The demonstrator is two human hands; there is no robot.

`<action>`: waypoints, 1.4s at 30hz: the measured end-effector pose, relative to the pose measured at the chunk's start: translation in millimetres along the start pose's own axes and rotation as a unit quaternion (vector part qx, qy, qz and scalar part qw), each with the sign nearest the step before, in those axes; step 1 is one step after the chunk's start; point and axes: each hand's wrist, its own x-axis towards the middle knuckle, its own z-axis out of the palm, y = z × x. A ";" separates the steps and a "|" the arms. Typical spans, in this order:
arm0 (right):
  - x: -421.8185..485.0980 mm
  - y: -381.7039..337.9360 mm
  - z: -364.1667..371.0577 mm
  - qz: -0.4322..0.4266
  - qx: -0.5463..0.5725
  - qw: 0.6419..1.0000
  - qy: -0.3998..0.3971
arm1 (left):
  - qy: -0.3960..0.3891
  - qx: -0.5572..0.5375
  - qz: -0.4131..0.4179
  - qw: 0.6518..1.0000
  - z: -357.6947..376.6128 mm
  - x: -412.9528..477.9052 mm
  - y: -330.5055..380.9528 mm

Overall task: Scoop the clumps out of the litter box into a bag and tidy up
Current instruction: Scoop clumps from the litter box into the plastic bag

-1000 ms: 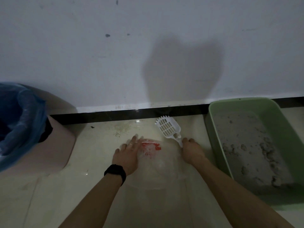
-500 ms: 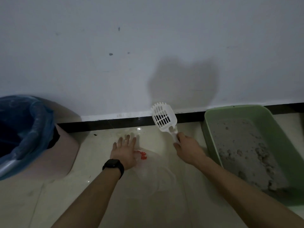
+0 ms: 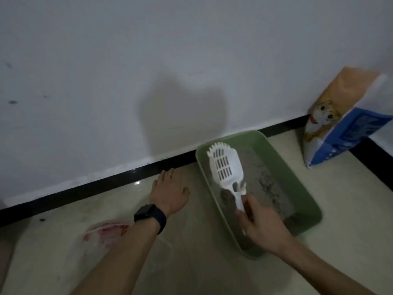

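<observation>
A green litter box (image 3: 302, 188) with grey litter and clumps stands on the floor against the wall. My right hand (image 3: 262, 226) grips the handle of a white slotted scoop (image 3: 226, 167), whose head is held above the box's left half. My left hand (image 3: 170, 192) lies flat with fingers spread on the floor just left of the box; a dark watch is on that wrist. A clear plastic bag with red print (image 3: 106, 233) lies flat on the floor, partly under my left forearm.
A cat litter bag (image 3: 340, 124) with a cat picture leans in the right corner. A black baseboard (image 3: 85, 188) runs along the white wall. The floor is pale tile.
My right hand lifted the scoop and carried it right, over the litter box. My left hand left the bag and moved right onto the floor. The view swung right; the blue-lined bin is out of sight.
</observation>
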 end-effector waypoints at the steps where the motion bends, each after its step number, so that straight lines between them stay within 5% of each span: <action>1: -10.9 18.7 1.0 0.049 0.014 0.999 0.007 | -0.004 -0.007 0.011 1.000 9.4 0.7 9.1; 5: -40.1 73.9 0.5 0.196 0.055 0.978 0.039 | -0.009 -0.055 0.039 0.998 39.9 4.4 42.9; 10: -44.6 105.1 -7.6 0.255 0.020 0.967 0.006 | -0.014 -0.030 0.053 0.998 57.5 5.7 70.5; 21: 5.3 102.1 -8.7 0.236 -0.097 0.967 -0.011 | -0.014 0.040 0.059 0.997 73.9 2.6 62.0; 31: 67.1 100.8 47.5 0.150 -0.026 0.987 -0.056 | -0.020 0.097 0.108 0.989 64.4 9.9 39.0; 36: 82.6 91.1 62.1 0.162 0.011 0.983 -0.087 | -0.027 0.088 0.108 0.990 65.1 9.3 41.2; 42: 64.4 93.4 73.7 0.204 0.100 0.973 -0.031 | -0.037 0.096 0.109 0.989 63.8 10.2 40.0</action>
